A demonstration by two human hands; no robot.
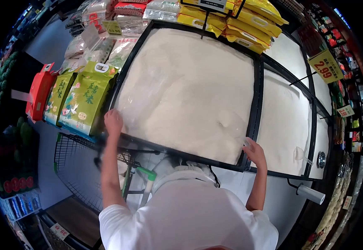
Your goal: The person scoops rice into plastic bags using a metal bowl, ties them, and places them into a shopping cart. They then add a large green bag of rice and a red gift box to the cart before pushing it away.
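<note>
My left hand point(114, 121) is closed at the near left corner of the large bin of white grains point(198, 75), pinching the edge of a clear plastic bag point(144, 96). The bag lies loosely over the left part of the grains. At the bin's near right corner, my right hand point(255, 151) is closed round the pale handle of a clear scoop point(234, 130). The scoop rests against the grains, where its outline is faint. Green rice packages point(85, 98) stand just left of my left hand.
A shopping cart point(75, 166) stands below left. Yellow bags point(252, 25) are stacked behind the bin. To the right are more grain bins point(283, 121), another clear scoop point(300, 154), a price sign point(325, 66) and a plastic roll point(310, 194).
</note>
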